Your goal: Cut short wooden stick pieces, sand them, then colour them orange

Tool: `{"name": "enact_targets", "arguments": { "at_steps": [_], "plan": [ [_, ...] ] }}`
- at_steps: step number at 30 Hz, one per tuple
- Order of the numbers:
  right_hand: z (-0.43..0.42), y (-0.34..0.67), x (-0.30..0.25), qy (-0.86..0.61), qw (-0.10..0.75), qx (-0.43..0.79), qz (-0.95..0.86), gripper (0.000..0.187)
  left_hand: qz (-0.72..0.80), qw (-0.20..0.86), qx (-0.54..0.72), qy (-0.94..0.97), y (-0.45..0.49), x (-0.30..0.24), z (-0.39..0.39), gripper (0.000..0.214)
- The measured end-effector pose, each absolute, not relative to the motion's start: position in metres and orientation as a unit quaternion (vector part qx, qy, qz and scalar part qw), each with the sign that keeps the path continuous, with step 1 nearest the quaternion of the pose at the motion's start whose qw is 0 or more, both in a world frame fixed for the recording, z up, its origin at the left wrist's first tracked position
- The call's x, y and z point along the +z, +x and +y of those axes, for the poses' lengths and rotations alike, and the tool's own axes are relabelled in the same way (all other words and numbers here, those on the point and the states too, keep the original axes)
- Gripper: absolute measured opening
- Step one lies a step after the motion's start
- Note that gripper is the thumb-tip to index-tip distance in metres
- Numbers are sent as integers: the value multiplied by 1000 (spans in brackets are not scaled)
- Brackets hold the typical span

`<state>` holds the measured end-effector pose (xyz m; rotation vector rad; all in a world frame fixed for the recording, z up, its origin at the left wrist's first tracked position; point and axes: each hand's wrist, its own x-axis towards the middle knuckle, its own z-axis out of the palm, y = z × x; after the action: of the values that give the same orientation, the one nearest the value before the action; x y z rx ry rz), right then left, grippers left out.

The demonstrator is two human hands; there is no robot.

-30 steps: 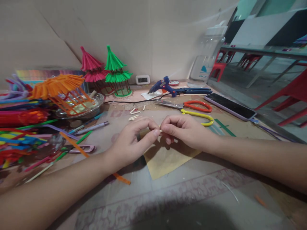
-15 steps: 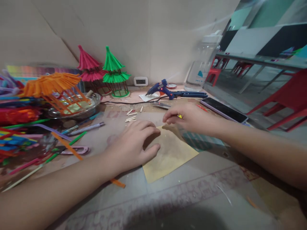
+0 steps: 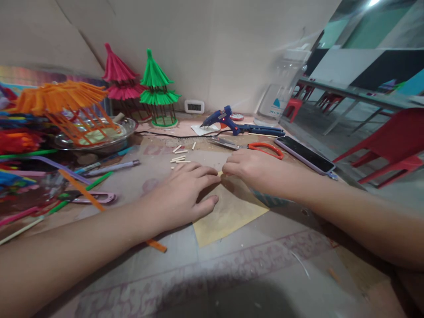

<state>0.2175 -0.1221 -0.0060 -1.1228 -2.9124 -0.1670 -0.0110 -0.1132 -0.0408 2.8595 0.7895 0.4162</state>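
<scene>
A sheet of yellow sandpaper-like paper (image 3: 228, 216) lies flat on the covered table. My left hand (image 3: 190, 190) rests over its left edge, thumb apart from the fingers, holding nothing visible. At the sheet's far corner, my right hand (image 3: 245, 170) has its fingers bent and pressed together; whatever they pinch is hidden. The two hands' fingertips nearly meet there. Just beyond the left hand are several short pale sticks (image 3: 179, 158). Scissors with orange handles (image 3: 268, 149) lie behind the right hand.
A blue glue gun (image 3: 221, 118) with a lit red light, pliers (image 3: 261, 130) and a phone (image 3: 304, 154) lie beyond. Green (image 3: 159, 88) and pink (image 3: 121, 73) pavilion models stand at the back. An orange model (image 3: 62, 101) sits in a metal dish. Left lies a cutter (image 3: 96, 197).
My right hand has come down and slightly left onto the paper's far corner, uncovering the scissors' orange handles. My left hand stays over the paper. The view has tilted slightly.
</scene>
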Motion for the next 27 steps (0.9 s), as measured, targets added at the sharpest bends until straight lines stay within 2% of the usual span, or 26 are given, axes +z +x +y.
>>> {"name": "enact_targets", "arguments": {
  "at_steps": [3,12,22,27],
  "plan": [
    [-120,217,-6,-339,-13,-97,-936,19,264,68,135,952,-11,-41,-113,40],
    [-122,212,-5,-340,-45,-119,-932,18,270,64,123,953,-10,-39,-114,39],
    [-123,213,-7,-353,-9,-103,-930,15,262,66,132,954,-11,-42,-114,38],
    [-126,211,-5,-374,-30,-109,-921,14,265,69,133,953,-11,-42,-113,37]
  ]
}}
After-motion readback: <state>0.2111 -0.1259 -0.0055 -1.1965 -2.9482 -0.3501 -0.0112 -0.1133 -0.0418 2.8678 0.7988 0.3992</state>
